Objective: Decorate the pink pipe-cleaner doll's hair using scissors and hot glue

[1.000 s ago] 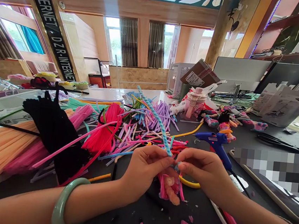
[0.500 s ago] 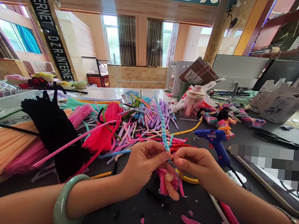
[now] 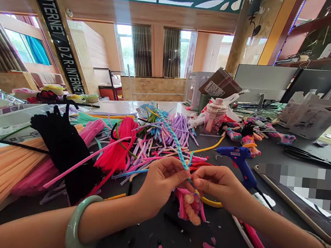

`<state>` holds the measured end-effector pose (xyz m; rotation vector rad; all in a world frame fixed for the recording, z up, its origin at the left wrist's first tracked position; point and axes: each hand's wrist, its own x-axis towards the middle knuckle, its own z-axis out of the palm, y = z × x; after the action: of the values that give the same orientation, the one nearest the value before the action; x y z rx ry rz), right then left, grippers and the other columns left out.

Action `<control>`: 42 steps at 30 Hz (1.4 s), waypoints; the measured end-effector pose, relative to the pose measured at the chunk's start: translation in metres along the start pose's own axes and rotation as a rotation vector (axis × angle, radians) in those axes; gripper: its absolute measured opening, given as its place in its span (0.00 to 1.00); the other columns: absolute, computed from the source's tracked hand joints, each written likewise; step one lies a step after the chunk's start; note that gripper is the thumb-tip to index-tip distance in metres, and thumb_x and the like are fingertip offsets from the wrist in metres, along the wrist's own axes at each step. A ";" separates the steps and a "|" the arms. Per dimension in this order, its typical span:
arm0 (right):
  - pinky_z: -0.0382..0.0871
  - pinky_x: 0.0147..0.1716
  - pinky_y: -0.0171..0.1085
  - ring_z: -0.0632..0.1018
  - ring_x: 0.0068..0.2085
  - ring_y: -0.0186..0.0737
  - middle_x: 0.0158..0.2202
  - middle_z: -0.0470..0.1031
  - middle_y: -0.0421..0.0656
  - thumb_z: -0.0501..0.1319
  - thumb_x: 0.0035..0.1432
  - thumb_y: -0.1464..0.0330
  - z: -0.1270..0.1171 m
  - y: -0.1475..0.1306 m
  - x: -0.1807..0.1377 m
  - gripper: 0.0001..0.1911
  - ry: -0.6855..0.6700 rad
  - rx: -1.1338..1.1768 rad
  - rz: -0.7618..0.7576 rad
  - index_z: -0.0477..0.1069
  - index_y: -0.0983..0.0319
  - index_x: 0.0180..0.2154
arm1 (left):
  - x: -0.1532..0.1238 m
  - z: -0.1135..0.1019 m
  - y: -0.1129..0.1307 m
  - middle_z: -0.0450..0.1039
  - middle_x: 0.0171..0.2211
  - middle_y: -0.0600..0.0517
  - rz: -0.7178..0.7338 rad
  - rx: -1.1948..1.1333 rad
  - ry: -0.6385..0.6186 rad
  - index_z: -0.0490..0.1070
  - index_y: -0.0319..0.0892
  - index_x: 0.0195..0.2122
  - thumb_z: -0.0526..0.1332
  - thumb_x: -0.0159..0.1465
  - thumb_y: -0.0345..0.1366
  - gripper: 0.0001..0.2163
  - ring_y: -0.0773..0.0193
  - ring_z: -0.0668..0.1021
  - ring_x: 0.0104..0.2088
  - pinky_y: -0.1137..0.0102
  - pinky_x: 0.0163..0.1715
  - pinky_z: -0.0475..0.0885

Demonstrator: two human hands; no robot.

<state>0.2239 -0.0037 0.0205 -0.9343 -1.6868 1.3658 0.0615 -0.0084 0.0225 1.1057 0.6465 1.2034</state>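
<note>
A person's left hand (image 3: pixel 162 182) pinches the lower end of a twisted blue-and-white strand (image 3: pixel 174 138) between thumb and fingertips. The right hand (image 3: pixel 220 186) meets it fingertip to fingertip, closed on the same end of the strand. The strand rises up and away to the left of the hands, over a heap of cut pipe cleaners (image 3: pixel 151 146).

Just below the hands a small pink figure (image 3: pixel 189 206) hangs close to the dark table (image 3: pixel 149 235). The twisting would probably go best with a firm left-hand pinch at the base and small, even turns from the right fingers, so the spiral stays tight.

A yellow loop (image 3: pixel 212 202) lies under the right hand, and a blue glue gun (image 3: pixel 240 158) sits just beyond it. Beyond the left hand's wrist stands a black bundle (image 3: pixel 64 145). A green bangle (image 3: pixel 78 224) circles the left wrist.

The fingers hide where strand and figure meet, so it is unclear whether they are joined. The figure's shape is hard to make out. A patch to the right of the hands is blurred.
</note>
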 end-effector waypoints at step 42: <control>0.65 0.24 0.33 0.70 0.22 0.30 0.20 0.71 0.37 0.70 0.41 0.58 0.002 0.000 0.002 0.17 0.059 0.084 0.073 0.67 0.63 0.22 | -0.005 -0.003 -0.003 0.75 0.19 0.52 0.081 0.172 -0.019 0.70 0.39 0.24 0.70 0.49 0.41 0.13 0.62 0.78 0.22 0.69 0.27 0.74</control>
<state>0.2213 -0.0029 0.0201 -0.9862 -1.5525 1.4321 0.0588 -0.0119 0.0179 1.2958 0.7065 1.2220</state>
